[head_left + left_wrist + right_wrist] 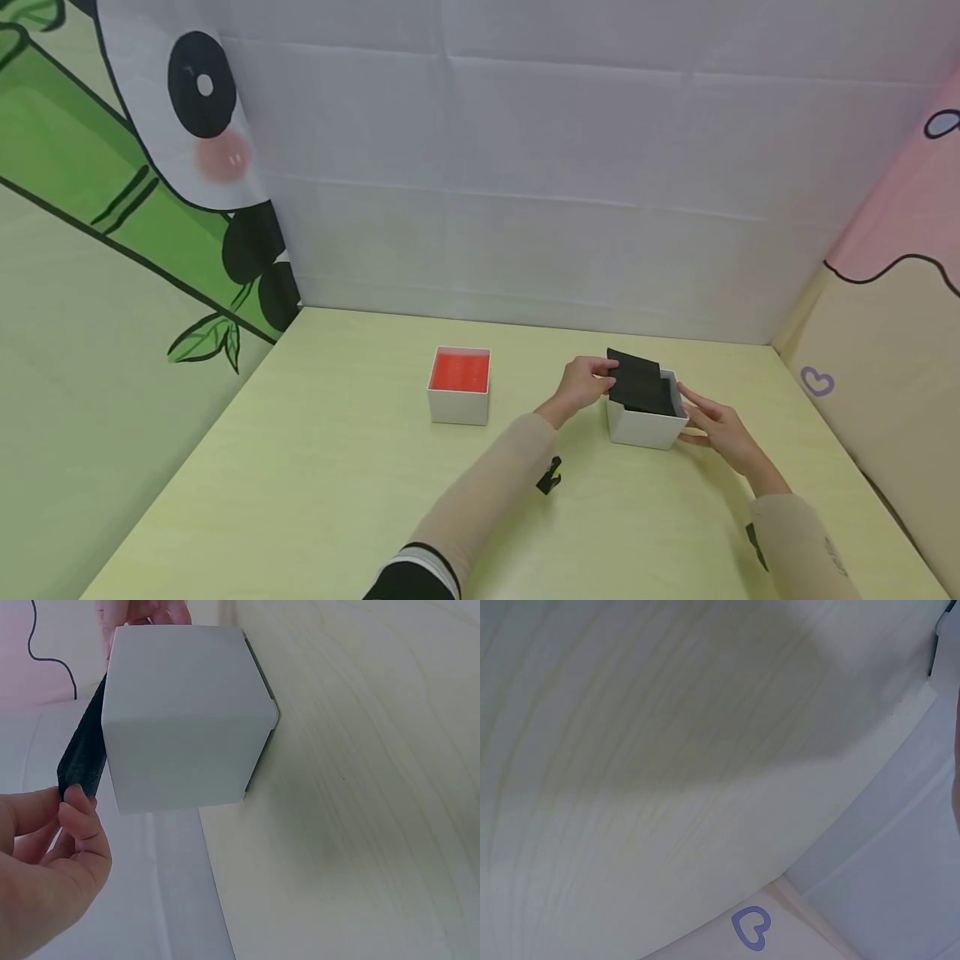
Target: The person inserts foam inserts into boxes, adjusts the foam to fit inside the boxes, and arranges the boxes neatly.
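On the right of the table, in the head view, sits a white box (647,428) with a dark inside. A flat black panel (636,379) lies tilted over its opening, its far left corner raised past the rim. My left hand (582,385) pinches the panel's left edge between thumb and fingers, also seen in the left wrist view, where the panel (84,754) stands out beyond the box's rim. My right hand (716,427) holds the box's right side, fingers at the far corner and rim, thumb lower. The right wrist view shows mostly table, with a sliver of hand at its edge.
A second white box (459,407) with a red inside (460,372) stands to the left on the pale wooden table (300,500). A white cloth wall (525,208) rises behind the table, with printed cloth at both sides.
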